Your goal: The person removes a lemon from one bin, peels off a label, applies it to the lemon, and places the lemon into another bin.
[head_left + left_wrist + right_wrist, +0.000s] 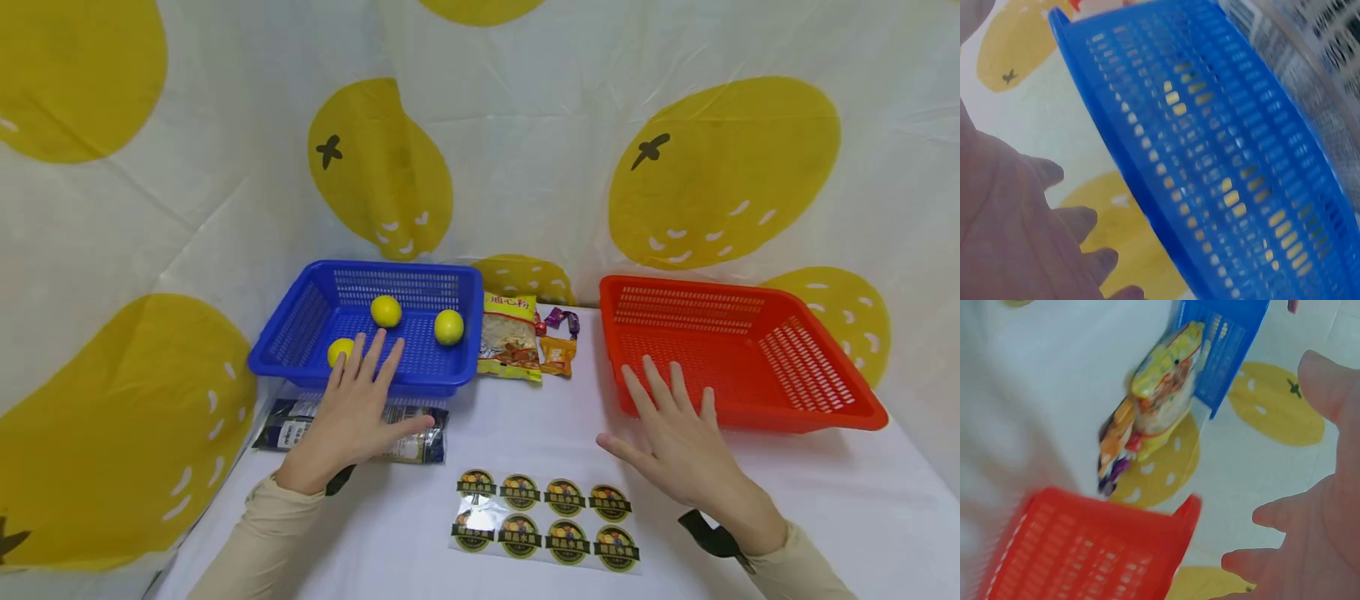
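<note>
So we've got both hands out flat over the white tabletop [787, 492], fingers straight and spread, holding nothing. Our left hand [352, 417] hovers at the front wall of the blue basket [300, 312], fingertips reaching up over its near rim, and the palm sits above a dark clear-windowed packet [416, 442] lying on the table just in front of that basket; we can't tell if the hand actually touches either one. Inside the blue basket are three lemons: one at the back [386, 311], one toward the right [448, 327], and one near the front [339, 350] partly hidden behind our fingers. Our right hand [678, 446] is just in front of the empty-looking red basket [825, 367], fingertips up against its near wall, contact unclear. Between the baskets there's a yellow snack bag [510, 336] with a small orange packet [558, 355] and some purple-wrapped candies [562, 318] just beside it. Nearer to us, between the hands, lies a sheet of round stickers [543, 521], two rows of four.
</note>
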`<state>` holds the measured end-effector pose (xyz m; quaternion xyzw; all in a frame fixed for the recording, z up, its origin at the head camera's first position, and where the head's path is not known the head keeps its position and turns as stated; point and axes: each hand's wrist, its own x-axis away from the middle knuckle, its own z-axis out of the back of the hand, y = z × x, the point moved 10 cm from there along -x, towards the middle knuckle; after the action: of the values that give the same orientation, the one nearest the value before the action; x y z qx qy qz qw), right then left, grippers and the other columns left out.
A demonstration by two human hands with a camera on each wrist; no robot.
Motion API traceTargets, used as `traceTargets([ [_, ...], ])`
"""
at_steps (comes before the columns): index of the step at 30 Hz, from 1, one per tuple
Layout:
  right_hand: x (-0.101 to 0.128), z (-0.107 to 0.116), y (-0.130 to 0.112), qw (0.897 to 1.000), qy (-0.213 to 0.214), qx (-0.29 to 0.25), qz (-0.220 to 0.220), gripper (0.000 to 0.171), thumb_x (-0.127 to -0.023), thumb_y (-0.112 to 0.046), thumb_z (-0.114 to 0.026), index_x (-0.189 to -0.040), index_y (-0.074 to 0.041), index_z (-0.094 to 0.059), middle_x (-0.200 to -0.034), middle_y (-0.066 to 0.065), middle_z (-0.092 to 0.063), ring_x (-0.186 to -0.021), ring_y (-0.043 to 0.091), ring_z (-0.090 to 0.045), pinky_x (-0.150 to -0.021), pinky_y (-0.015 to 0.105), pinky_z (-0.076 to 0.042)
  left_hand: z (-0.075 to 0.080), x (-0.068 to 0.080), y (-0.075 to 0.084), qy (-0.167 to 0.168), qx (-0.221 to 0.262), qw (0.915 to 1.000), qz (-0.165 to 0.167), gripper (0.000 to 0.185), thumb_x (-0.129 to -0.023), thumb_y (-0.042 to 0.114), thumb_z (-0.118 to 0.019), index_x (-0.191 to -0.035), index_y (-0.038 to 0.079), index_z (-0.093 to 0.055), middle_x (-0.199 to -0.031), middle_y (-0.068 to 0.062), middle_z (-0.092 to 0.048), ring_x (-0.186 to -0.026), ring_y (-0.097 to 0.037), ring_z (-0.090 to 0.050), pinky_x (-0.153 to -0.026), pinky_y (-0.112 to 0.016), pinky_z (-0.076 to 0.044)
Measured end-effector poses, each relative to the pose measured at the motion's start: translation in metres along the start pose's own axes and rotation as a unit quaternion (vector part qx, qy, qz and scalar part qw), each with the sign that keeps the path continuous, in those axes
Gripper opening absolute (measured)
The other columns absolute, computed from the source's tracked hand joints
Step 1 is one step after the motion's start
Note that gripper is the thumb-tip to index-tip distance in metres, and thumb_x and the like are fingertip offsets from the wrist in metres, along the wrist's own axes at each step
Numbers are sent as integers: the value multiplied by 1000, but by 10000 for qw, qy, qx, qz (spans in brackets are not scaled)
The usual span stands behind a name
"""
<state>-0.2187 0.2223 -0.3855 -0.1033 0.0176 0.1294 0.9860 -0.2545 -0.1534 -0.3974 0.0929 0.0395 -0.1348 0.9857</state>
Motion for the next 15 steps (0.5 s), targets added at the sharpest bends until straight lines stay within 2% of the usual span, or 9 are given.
traceTargets([
  [10, -29, 4, -49, 9981, -2, 38, 623, 102, -89, -77, -54, -164, -15, -23, -172, 20, -13, -157, 52, -5, -117, 80, -3, 12, 10, -28, -53, 212, 9996, 180, 114, -85, 84, -53, -166, 21, -4, -174, -15, -2, -160, -44, 2, -126, -67, -7],
  [15, -45, -5, -74, 9956, -100, 18, 927, 98, -92, -72, -56, -164, -15, -23, -173, 18, -14, -159, 48, -5, -120, 76, -2, 24, 17, -45, -33, 392, 9988, 307, 107, -87, 79, -55, -166, 19, -15, -174, -16, -8, -160, -45, -2, -123, -71, -10],
])
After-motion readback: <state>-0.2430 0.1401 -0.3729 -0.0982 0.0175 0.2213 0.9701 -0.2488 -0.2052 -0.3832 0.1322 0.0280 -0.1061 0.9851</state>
